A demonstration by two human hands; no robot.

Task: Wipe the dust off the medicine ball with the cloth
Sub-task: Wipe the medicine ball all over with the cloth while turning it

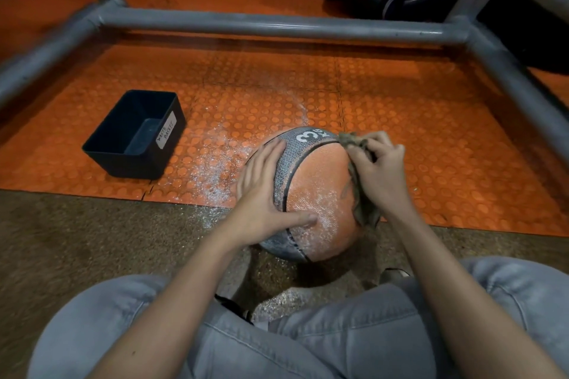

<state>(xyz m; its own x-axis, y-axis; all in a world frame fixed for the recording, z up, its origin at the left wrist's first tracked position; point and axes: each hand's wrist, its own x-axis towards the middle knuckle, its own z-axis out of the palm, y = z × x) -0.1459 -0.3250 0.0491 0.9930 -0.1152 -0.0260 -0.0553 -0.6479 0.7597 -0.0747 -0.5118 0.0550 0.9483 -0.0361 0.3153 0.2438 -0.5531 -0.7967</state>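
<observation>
The ball (320, 175) (orange, grey-banded, dusty) is set at the near edge of the mat (400, 95). The left hand (261, 194) is laid on it, fingers spread flat. The cloth (363, 209) is gripped in the curled fingers of the right hand (381, 169) and pressed to the ball's right side.

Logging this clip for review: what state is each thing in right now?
medicine ball: on the floor, white dust on its near side.
cloth: bunched, pressed against the ball's right side.
left hand: flat on the ball, fingers straight.
right hand: grips the cloth.
waste basket: upright, open-topped.
orange mat: dust-strewn left of the ball.
</observation>
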